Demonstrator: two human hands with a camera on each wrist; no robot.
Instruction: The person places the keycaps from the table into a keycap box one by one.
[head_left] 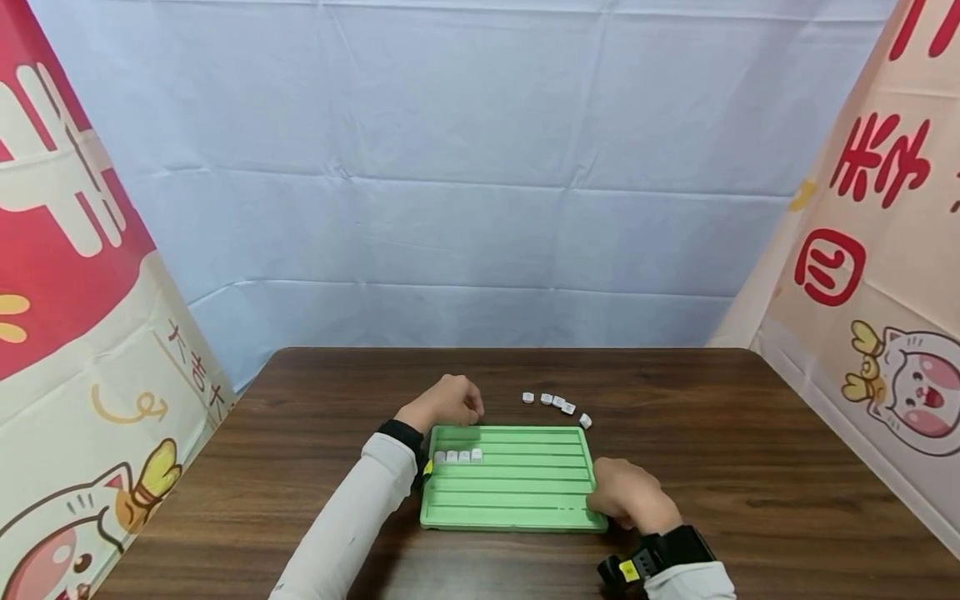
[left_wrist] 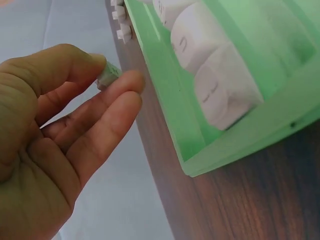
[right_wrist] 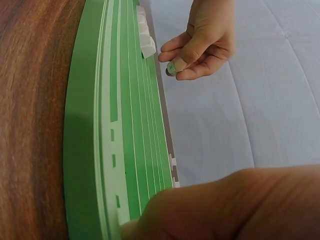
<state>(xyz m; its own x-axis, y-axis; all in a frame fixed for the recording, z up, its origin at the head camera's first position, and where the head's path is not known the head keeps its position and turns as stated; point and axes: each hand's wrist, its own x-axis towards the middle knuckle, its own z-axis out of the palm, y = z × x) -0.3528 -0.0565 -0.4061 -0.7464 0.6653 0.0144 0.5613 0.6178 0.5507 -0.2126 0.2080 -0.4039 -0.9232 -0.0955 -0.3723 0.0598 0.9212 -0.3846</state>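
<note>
In the head view my left hand (head_left: 450, 402) hovers past the far left corner of a green ridged tray (head_left: 517, 497). Its thumb and fingertips pinch a small white keycap (left_wrist: 108, 75), seen close up in the left wrist view. Several white keycaps (head_left: 464, 457) stand side by side in a groove at the tray's left end, with dark marks on them. My right hand (head_left: 632, 493) holds the tray's near right edge; its thumb lies on the rim in the right wrist view, and its other fingers are mostly hidden.
Beyond the tray's far edge, several loose white keycaps (head_left: 558, 402) lie scattered on the dark wooden table (head_left: 330, 392). A pale blue cloth (head_left: 465, 208) hangs behind the table, with printed cloths at both sides.
</note>
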